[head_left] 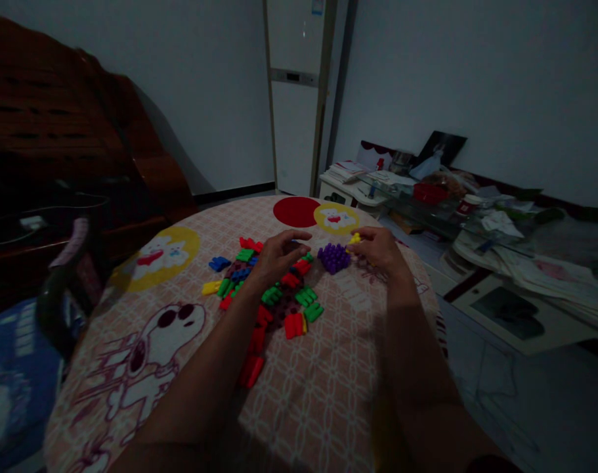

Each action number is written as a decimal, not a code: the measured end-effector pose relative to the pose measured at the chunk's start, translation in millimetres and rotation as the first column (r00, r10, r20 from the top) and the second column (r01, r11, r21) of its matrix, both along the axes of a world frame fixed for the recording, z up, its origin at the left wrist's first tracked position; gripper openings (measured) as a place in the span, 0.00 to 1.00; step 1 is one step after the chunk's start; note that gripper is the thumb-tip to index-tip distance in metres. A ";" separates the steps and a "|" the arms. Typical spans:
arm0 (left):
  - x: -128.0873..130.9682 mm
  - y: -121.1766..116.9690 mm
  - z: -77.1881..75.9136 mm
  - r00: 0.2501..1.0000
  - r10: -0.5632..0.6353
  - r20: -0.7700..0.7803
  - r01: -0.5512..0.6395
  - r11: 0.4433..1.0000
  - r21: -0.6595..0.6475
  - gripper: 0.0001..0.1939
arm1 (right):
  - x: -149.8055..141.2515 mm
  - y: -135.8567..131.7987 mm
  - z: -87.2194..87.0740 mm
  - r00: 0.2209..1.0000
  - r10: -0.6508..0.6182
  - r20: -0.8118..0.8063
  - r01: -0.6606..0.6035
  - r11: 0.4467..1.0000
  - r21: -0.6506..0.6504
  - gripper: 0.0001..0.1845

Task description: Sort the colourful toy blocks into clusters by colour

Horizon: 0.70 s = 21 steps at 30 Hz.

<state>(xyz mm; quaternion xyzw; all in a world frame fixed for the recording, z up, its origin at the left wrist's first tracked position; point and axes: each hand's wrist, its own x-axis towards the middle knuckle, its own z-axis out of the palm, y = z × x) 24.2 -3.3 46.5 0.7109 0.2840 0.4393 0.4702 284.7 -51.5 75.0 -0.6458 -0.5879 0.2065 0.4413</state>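
My left hand [279,256] hovers over a spread of small plastic toy blocks, its fingers stretched forward and nothing visible between them. Between finger and thumb, my right hand [380,248] pinches a yellow toy block [354,241]. Just left of that block sits a cluster of purple toy blocks [334,258], packed side by side. Red blocks [294,324], green blocks [307,296] and blue blocks [220,263] lie around and below my left hand. My left hand and forearm hide part of the spread.
A patterned cloth covers the round table [323,387]. Behind it on the right, a cluttered glass-topped stand [411,197] holds papers and bags. A wooden bench [47,112] is at the left, near a chair [62,295]. A tall white cabinet unit [295,125] stands in the corner.
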 end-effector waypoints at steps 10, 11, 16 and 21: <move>-2.1 1.4 0.3 0.999 0.025 -0.028 -0.025 1.000 -0.002 0.20 | 104.8 -18.5 -28.5 0.715 -0.269 0.646 0.531 0.810 -0.249 0.07; -1.7 0.6 0.7 0.999 0.021 -0.030 -0.021 1.000 -0.004 0.20 | 103.4 -17.0 -31.2 0.719 -0.246 0.650 0.529 0.800 -0.283 0.07; -1.9 -0.1 0.5 0.999 0.010 -0.051 -0.011 1.000 -0.011 0.19 | 98.5 -8.8 -44.3 0.696 -0.266 0.667 0.545 0.800 -0.250 0.10; -5.0 3.1 -0.4 0.998 0.011 -0.054 -0.012 1.000 -0.012 0.19 | 99.0 -7.1 -52.5 0.661 -0.317 0.681 0.571 0.801 -0.181 0.11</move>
